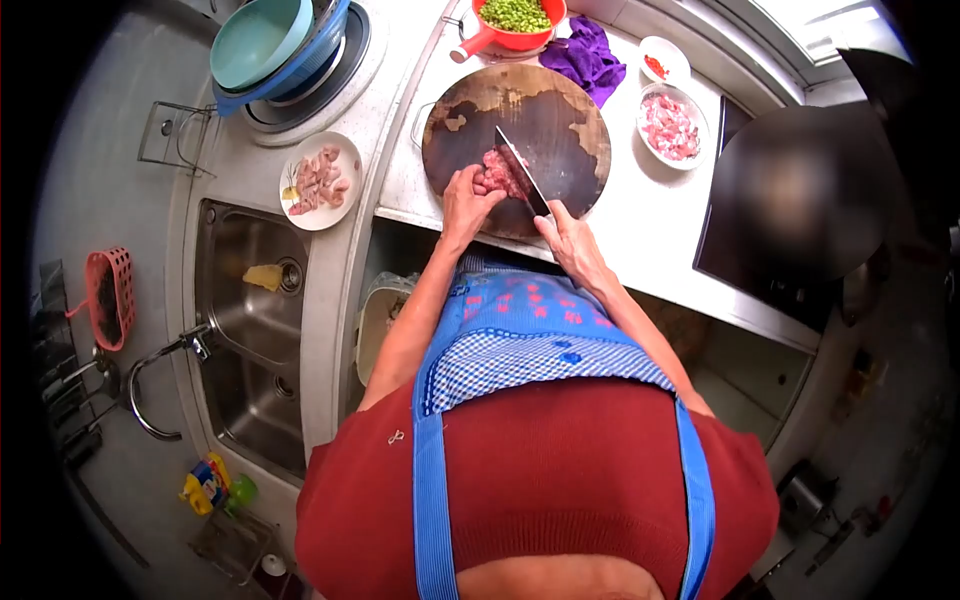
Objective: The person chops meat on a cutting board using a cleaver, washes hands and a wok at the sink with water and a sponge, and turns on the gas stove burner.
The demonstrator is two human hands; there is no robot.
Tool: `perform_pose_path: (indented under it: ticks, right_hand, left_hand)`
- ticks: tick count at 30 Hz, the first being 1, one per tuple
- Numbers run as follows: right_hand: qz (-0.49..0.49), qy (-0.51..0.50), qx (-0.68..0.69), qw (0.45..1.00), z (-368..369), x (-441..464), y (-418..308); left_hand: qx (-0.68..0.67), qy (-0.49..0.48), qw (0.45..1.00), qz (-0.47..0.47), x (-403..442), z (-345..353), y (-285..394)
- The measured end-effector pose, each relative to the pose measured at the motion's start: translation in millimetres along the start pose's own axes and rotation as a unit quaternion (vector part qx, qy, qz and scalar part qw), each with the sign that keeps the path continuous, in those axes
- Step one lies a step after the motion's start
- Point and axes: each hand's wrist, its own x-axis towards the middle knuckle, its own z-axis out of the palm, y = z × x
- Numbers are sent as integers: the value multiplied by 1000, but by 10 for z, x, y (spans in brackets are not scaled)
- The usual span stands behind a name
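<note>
A round, dark wooden chopping board [565, 110] lies on the white counter in front of me. A heap of chopped raw meat [500, 172] sits near its middle. My right hand [572, 240] grips the handle of a kitchen knife [522, 170], whose blade slants across the right side of the meat. My left hand [468, 205] rests at the left of the heap, its curled fingers against the meat. Whether it pinches a piece is hard to see.
A plate of raw meat pieces [318, 182] stands left, beside the steel sink [250, 330]. Behind the board are a red colander with green peas [515, 14] and a purple cloth [588, 62]. A bowl of sliced meat [672, 126] and a dark wok [800, 190] stand right.
</note>
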Motion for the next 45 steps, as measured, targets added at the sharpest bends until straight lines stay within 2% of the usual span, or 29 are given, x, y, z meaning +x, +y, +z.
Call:
perform_pose_path:
  ticks: [1,2,3,5,7,9,11,13,15,17,18,19,22,23,26,29,30,33,37,41,42,45]
  right_hand:
    - [45,-36,9,998,-66,32,-75]
    - [-17,-2,-12,1000,-94,-11,-137]
    - [-17,-2,-13,1000,-83,-1,-181]
    - [-111,101,40,988,-7,-35,-243]
    - [-95,85,19,992,38,32,-118]
    - [38,-41,-33,998,-27,50,-62]
    - [23,-34,-26,999,-43,-48,-119]
    - [-105,91,15,990,-55,-43,-294]
    - [-121,110,31,986,36,17,-124]
    - [-8,-24,-55,998,37,62,64]
    - [13,-38,-61,997,-6,54,2]
    - [8,-39,-63,997,-56,90,-69]
    - [-88,71,14,993,-33,12,-145]
    - [-88,70,13,994,3,28,-42]
    - [7,-11,-73,997,-2,99,156]
    - [-23,18,-33,999,-124,35,-77]
    - [-79,62,0,995,-110,4,-110]
    - [-52,16,-63,997,-4,108,140]
    - [-13,-11,-32,999,-181,74,-47]
    - [-84,53,-3,995,-59,63,40]
    - [-42,-3,-71,997,-70,105,70]
    - [-13,-26,-14,999,-130,115,70]
  left_hand:
    - [0,4,1000,1,39,-15,5]
    - [-15,-10,1000,-18,-35,-36,-13]
    - [-32,-21,999,-31,-20,-50,-10]
    - [-51,-17,996,-66,-45,-84,-20]
    - [-63,-14,995,-72,-45,-82,-73]
    - [-63,-14,995,-71,-98,-93,-114]
    - [-64,-12,995,-75,-153,-115,-153]
    - [-93,-13,992,-81,-112,-140,-186]
    - [-104,-5,992,-77,-129,-158,-194]
    - [-114,-10,989,-89,-183,-172,-177]
    - [-114,-9,989,-89,-188,-171,-181]
    - [-137,-6,987,-89,-155,-173,-184]
    - [-163,-12,982,-93,-207,-200,-174]
    - [-169,-14,981,-94,-220,-205,-162]
    - [-164,-18,981,-97,-258,-213,-119]
    - [-181,-17,978,-105,-271,-244,-108]
    - [-204,-16,973,-109,-247,-243,-100]
    - [-205,-14,973,-107,-246,-243,-97]
    - [-194,-20,974,-112,-279,-262,-97]
    - [-210,-18,969,-125,-276,-283,-72]
    - [-218,-14,968,-126,-276,-279,-74]
    - [-244,-9,964,-109,-275,-282,-127]
